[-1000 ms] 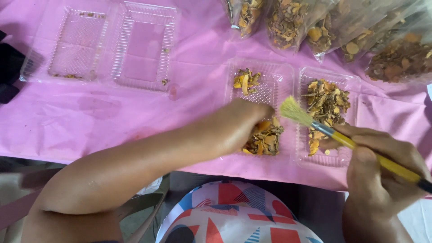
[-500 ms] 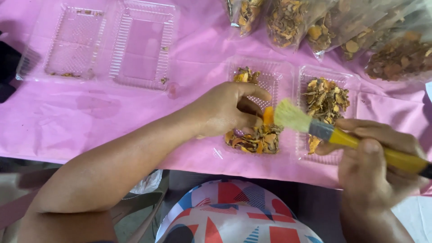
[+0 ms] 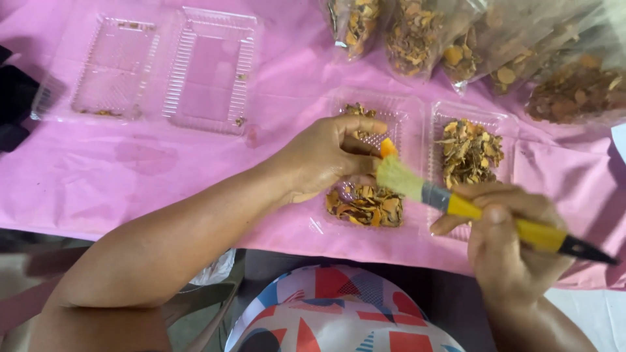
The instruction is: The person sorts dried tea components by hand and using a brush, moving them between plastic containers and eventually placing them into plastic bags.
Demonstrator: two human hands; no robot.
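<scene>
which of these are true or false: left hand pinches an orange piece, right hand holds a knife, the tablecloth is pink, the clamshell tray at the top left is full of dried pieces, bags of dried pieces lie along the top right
1. The left hand pinches an orange piece. True.
2. The right hand holds a knife. False: it holds a yellow-handled brush, bristles at the orange piece.
3. The tablecloth is pink. True.
4. The clamshell tray at the top left is full of dried pieces. False: it is nearly empty, only a few crumbs.
5. Bags of dried pieces lie along the top right. True.
</scene>
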